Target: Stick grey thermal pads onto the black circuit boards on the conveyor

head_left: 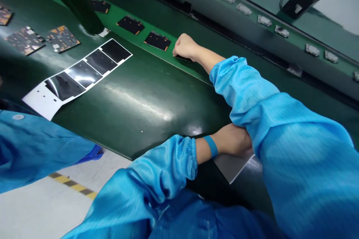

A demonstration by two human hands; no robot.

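Observation:
My right hand (184, 46) is stretched out over the bright green strip, its fingers curled closed at a dark circuit board (183, 58). Only a thin edge of that board shows below the hand. My left hand (235, 140), with a blue band at the wrist, is low over the dark green table by my body. My right sleeve hides its fingers. A grey sheet with a white edge (232, 168) lies under the left hand; whether the fingers grip it is hidden. Left of my right hand lie two more black-faced circuit boards, the nearer board (157, 41) close beside it.
A white sheet with several black film pieces (84, 74) lies on the table (157, 101). Bare circuit boards (63, 39) sit beyond a dark green post (75, 2). Small metallic parts (264, 20) line the far ledge. Another person's blue sleeve (36, 145) is at left.

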